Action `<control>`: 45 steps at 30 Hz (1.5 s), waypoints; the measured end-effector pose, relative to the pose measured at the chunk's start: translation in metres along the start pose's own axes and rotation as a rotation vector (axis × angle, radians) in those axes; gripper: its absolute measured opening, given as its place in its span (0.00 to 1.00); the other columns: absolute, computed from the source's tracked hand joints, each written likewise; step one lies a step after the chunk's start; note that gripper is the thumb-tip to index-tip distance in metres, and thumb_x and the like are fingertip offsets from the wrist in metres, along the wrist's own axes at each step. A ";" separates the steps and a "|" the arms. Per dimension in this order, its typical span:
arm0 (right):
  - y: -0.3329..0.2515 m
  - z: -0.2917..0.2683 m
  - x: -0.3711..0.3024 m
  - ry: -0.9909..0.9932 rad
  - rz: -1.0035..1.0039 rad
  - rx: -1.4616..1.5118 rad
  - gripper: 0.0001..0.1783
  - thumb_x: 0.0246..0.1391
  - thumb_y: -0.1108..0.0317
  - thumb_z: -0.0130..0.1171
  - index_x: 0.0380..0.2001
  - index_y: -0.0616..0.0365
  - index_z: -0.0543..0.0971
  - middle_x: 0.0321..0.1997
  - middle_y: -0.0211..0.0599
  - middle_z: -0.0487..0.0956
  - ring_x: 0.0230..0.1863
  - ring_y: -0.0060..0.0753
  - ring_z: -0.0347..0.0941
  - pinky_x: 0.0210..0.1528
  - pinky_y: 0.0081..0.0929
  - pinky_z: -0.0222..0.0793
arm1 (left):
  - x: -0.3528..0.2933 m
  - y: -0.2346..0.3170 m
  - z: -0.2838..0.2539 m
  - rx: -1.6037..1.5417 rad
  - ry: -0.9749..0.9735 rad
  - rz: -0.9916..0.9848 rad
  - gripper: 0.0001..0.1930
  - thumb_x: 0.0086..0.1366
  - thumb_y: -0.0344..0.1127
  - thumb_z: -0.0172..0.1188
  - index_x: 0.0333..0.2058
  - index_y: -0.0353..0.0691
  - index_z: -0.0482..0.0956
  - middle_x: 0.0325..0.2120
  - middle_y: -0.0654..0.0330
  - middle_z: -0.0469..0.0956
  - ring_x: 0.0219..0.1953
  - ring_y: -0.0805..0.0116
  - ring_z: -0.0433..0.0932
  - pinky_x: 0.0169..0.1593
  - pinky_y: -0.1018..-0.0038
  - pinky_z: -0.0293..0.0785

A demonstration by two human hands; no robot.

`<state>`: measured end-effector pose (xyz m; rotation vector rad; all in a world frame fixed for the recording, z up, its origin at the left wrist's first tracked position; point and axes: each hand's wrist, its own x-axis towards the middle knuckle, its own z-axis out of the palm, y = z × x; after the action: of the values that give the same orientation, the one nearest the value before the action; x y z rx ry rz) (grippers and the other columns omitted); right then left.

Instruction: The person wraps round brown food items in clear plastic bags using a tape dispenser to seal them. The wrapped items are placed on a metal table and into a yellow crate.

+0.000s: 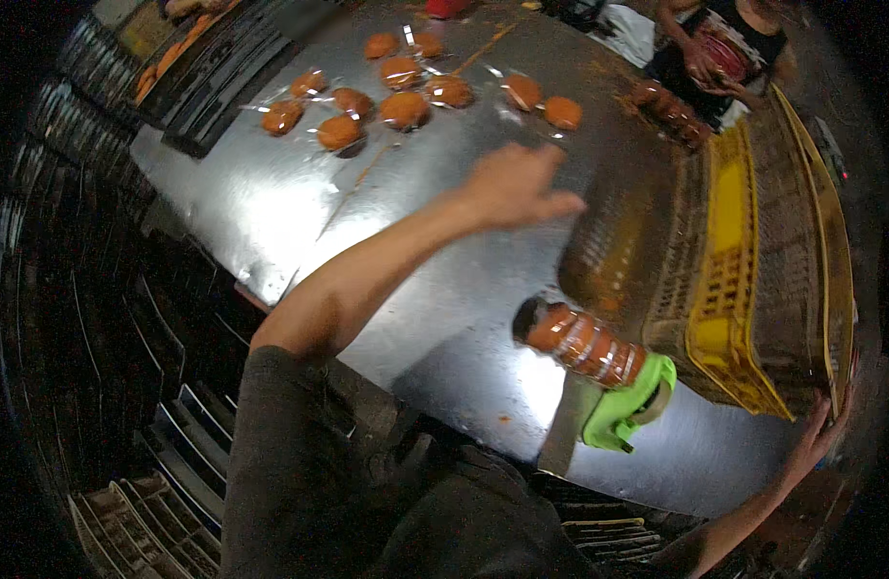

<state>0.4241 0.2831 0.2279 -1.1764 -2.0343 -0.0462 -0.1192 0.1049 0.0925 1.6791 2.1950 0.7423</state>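
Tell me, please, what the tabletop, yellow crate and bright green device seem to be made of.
Tabletop: probably bare metal with a satin finish, judging by its grey sheen and blurred highlights.
Yellow crate: likely moulded plastic, fairly dull, given its regular slots.
Bright green device: perhaps smooth plastic, from its even, saturated colour.

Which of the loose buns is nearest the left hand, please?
The rightmost loose bun, just beyond the left hand; the other loose buns lie farther left.

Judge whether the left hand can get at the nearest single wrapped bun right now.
Probably yes: the left hand looks empty and the wrapped bun lies just beyond it on the metal table, with nothing visible between them.
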 end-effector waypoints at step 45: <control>-0.137 0.047 -0.164 -0.133 0.206 0.168 0.32 0.51 0.77 0.57 0.61 0.58 0.63 0.67 0.46 0.60 0.42 0.30 0.70 0.43 0.28 0.70 | -0.111 -0.180 0.073 0.448 0.549 -0.498 0.29 0.49 0.47 0.70 0.51 0.49 0.72 0.60 0.44 0.60 0.61 0.36 0.56 0.59 0.41 0.56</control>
<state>0.3382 0.1037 0.1364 -1.3031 -1.9755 0.3056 -0.1965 -0.0196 -0.0768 1.0574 3.1874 0.6529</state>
